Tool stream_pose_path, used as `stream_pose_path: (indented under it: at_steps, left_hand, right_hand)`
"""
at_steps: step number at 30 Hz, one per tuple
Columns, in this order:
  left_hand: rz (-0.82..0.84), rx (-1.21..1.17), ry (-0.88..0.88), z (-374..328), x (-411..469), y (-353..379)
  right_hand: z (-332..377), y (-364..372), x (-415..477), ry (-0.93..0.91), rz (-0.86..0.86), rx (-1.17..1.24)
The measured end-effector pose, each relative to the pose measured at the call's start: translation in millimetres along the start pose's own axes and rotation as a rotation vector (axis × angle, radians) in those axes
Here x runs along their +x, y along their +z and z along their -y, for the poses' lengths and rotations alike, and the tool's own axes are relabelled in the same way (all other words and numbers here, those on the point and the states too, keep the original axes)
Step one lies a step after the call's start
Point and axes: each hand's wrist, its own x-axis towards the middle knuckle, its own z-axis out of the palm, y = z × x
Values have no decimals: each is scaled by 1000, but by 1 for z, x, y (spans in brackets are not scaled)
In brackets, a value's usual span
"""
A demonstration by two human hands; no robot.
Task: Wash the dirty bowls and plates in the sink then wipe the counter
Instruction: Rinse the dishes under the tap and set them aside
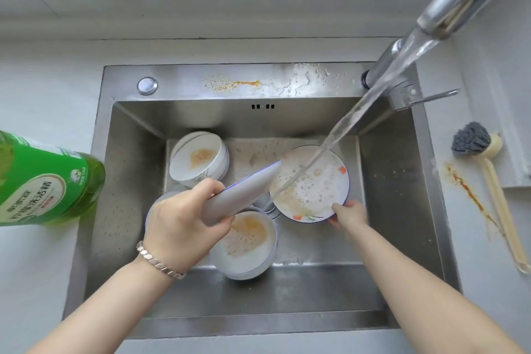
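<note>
Water's running hard from the tap [459, 8], and the stream [353, 121] lands square on the flowered plate [324, 190], which sits low at the right of the sink [129, 181] with foam and orange grease on its face. The right hand [349, 214] has its grip on that plate's near rim, thumb over the edge and fingers tucked beneath. Over on the other side, the left hand [184, 221] has its grip closed round the near end of a white plate [247, 191], held edge-on and tilted. Here's the relation that counts: that plate runs away from the grip up and to the right, and its far, blue-lined edge stops just beside the stream without entering it. A short push along that same line should put it under the water, by my reading. The right hand is the nearer one to the stream. Two greasy bowls wait: one tipped on its side at the back left [201, 158], one upright directly beneath the left hand [247, 244]. Out on the tabletop lie a brush [474, 141] and an orange smear [465, 187], so the wiping looks a long way off.
</note>
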Motion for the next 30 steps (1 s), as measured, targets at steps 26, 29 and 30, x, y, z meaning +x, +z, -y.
stream_pose_path:
  at_steps: [26,29,30]
  left_hand:
    - [580,-167,-291,-114,22,97]
    - [577,-75,-254,-117,40,136]
    - [577,-38,-232,-118,45,147]
  right_hand:
    - [36,-277,-157,-392,-143,-32]
    - [30,-287,-147,-377,-132,15]
    - [29,-289,-144,-372,-127,29]
